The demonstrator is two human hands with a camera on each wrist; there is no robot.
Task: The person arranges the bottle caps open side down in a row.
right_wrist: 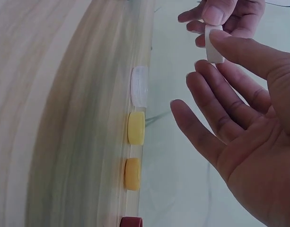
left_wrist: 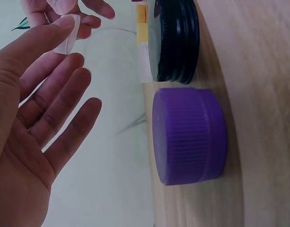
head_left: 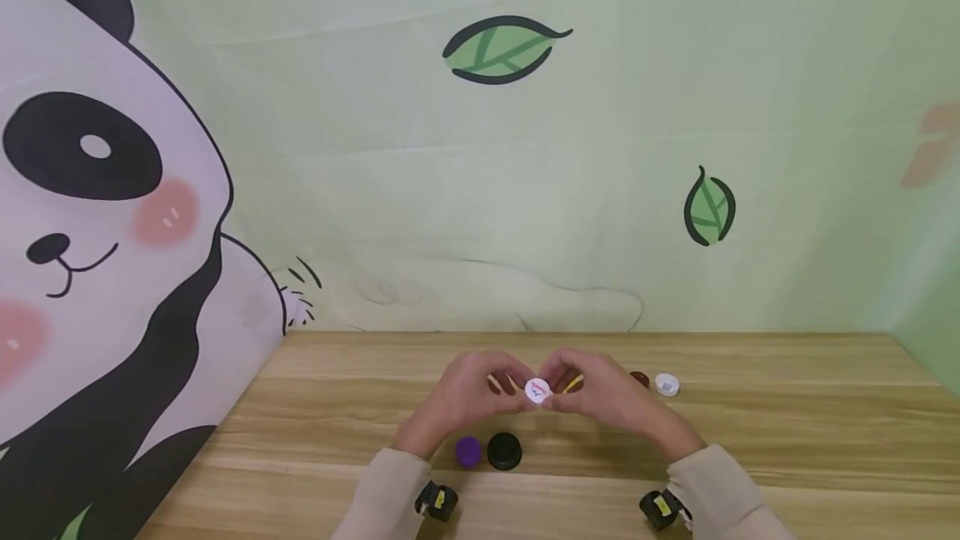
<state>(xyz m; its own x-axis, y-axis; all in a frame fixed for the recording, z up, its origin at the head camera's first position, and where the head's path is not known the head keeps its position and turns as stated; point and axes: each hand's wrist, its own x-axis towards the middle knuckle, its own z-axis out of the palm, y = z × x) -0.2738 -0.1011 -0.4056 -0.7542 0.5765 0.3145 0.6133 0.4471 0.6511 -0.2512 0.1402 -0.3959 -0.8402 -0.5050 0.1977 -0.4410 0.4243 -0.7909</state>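
Up above the wooden table, both hands pinch one small white bottle cap (head_left: 537, 391) with a red and blue print on its top. My left hand (head_left: 467, 392) grips its left edge between thumb and fingertips, the other fingers spread loosely in the left wrist view. From the opposite side my right hand (head_left: 602, 391) holds the cap by thumb and index finger. On the table nearer me, a purple ribbed cap (left_wrist: 189, 136) sits beside a black lid (left_wrist: 175, 41), both below the left hand.
Beyond the hands stand a whitish ribbed cap (right_wrist: 139, 86), a yellow cap (right_wrist: 136, 128), an orange cap (right_wrist: 132, 174) and a dark red cap (right_wrist: 131, 222) in a row. Another white cap (head_left: 667, 385) lies to the right. A printed cloth (head_left: 600, 148) hangs behind the table.
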